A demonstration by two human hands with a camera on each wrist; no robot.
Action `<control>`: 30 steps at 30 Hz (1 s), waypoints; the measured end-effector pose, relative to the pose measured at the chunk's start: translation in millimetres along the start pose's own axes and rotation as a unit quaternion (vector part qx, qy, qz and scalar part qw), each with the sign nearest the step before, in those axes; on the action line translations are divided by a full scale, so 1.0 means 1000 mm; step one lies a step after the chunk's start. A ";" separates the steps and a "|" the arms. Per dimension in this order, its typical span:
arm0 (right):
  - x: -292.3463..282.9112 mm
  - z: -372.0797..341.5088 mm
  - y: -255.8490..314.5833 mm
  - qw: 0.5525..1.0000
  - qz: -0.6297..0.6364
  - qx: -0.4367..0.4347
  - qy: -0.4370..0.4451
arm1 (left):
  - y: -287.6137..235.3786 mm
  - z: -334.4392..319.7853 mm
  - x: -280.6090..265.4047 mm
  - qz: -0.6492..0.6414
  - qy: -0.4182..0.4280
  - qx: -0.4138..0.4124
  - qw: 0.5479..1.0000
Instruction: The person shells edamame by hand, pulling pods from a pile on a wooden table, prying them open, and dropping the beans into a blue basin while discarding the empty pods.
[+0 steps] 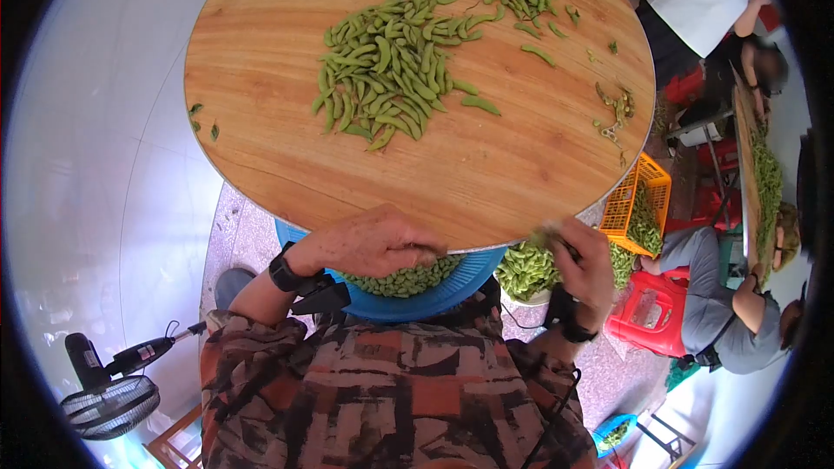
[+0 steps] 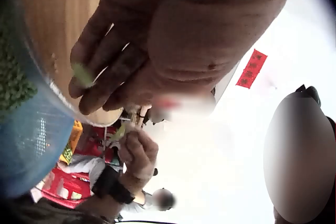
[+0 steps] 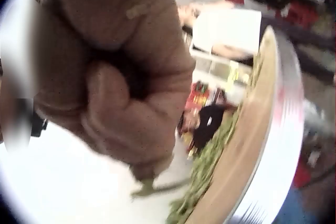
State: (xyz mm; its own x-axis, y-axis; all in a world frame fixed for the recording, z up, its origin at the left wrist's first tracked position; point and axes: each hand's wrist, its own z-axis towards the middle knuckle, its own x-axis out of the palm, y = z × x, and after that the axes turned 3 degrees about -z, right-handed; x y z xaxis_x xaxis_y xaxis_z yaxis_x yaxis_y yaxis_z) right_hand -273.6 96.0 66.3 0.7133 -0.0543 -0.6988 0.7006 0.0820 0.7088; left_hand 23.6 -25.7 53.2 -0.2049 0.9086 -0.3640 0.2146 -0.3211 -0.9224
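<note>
My left hand [image 1: 378, 239] is at the near edge of the round wooden table [image 1: 521, 165], over a blue basin [image 1: 395, 306] holding shelled green beans [image 1: 404, 282]. In the left wrist view its fingers are loosely extended, and a small blurred green bean [image 2: 83, 75] shows against the fingertips. To the right, my right hand [image 1: 585, 267] has its fingers curled and pinches a green pod [image 3: 148, 188], whose end sticks out below the fingertips. On the table lies a large pile of unshelled green soybean pods [image 1: 382, 69].
Beside the basin on the floor is a container of green pods [image 1: 526, 271]. An orange crate [image 1: 621, 208] and a red stool [image 1: 647, 317] stand to the right, near a seated person [image 1: 730, 313]. A fan [image 1: 109, 404] is at lower left. Pod scraps [image 1: 617, 108] lie at the table's right side.
</note>
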 end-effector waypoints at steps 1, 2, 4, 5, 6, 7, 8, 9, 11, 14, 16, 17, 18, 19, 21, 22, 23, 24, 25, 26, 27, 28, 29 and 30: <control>-0.020 -0.013 -0.014 0.997 -0.046 0.010 0.063 | -0.002 0.003 -0.004 0.002 0.002 0.002 1.000; -0.026 -0.028 -0.024 0.993 0.014 0.089 0.074 | -0.002 0.007 -0.011 0.063 -0.024 0.012 0.998; -0.031 -0.039 -0.035 0.984 -0.058 0.164 0.033 | 0.005 0.023 -0.022 0.121 -0.051 0.023 0.991; -0.029 -0.040 -0.042 0.984 -0.060 0.164 0.032 | 0.015 0.042 -0.028 0.191 -0.151 0.054 0.968; -0.025 -0.041 -0.049 0.985 -0.060 0.160 -0.012 | 0.024 0.062 -0.035 0.259 -0.249 0.086 0.929; -0.024 -0.040 -0.052 0.984 -0.060 0.156 -0.055 | 0.027 0.080 -0.045 0.268 -0.282 0.091 0.917; -0.025 -0.036 -0.048 0.985 -0.060 0.154 -0.057 | 0.031 0.098 -0.053 0.278 -0.313 0.096 0.903; -0.025 -0.030 -0.039 0.986 -0.037 0.155 -0.054 | 0.039 0.113 -0.059 0.280 -0.313 0.097 0.902; -0.017 -0.018 -0.030 0.989 0.016 0.126 -0.078 | 0.053 0.136 -0.064 0.340 -0.289 0.051 0.894; 0.001 0.001 -0.022 0.984 0.068 0.107 -0.125 | 0.050 0.145 -0.062 0.376 -0.264 0.010 0.888; 0.014 0.014 -0.015 0.981 0.099 0.103 -0.132 | 0.042 0.140 -0.054 0.370 -0.270 -0.012 0.889; 0.024 0.020 -0.017 0.971 0.157 0.115 -0.141 | 0.039 0.137 -0.051 0.366 -0.278 -0.033 0.887; 0.033 0.027 -0.017 0.956 0.215 0.127 -0.151 | 0.041 0.135 -0.047 0.366 -0.277 -0.033 0.888; 0.041 0.033 -0.014 0.956 0.215 0.127 -0.153 | 0.045 0.131 -0.045 0.322 -0.313 0.044 0.892; 0.057 0.044 -0.005 0.911 0.355 0.147 -0.147 | 0.039 0.118 -0.036 0.271 -0.344 0.118 0.891; 0.063 0.049 0.001 0.911 0.356 0.149 -0.148 | 0.020 0.106 -0.033 0.107 -0.322 0.046 0.940; 0.068 0.053 0.007 0.877 0.442 0.147 -0.121 | 0.009 0.095 -0.028 -0.063 -0.290 -0.029 0.955; 0.072 0.056 0.012 0.835 0.523 0.143 -0.092 | 0.008 0.086 -0.022 -0.063 -0.290 -0.030 0.954; 0.078 0.058 0.012 0.810 0.561 0.152 -0.076 | 0.008 0.078 -0.017 -0.118 -0.286 -0.044 0.950; 0.081 0.060 0.014 0.810 0.561 0.153 -0.074 | 0.008 0.071 -0.013 -0.173 -0.282 -0.059 0.942; 0.084 0.061 0.017 0.801 0.578 0.151 -0.050 | 0.010 0.067 -0.008 -0.174 -0.284 -0.060 0.941; 0.085 0.062 0.020 0.790 0.594 0.149 -0.026 | 0.015 0.064 -0.003 -0.169 -0.305 -0.058 0.935; 0.088 0.063 0.023 0.791 0.593 0.151 -0.024 | 0.020 0.062 0.002 -0.164 -0.327 -0.055 0.929; 0.090 0.064 0.026 0.797 0.581 0.162 -0.029 | 0.025 0.060 0.005 -0.165 -0.328 -0.055 0.928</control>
State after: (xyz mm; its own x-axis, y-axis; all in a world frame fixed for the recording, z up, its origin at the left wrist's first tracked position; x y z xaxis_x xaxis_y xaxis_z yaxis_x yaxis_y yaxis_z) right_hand -190.2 29.6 28.5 0.8776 -0.1762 0.4458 -0.4715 -0.1497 0.8691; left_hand -29.3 -44.8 20.9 -0.8072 0.5822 -0.0973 0.1257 0.0085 -0.9920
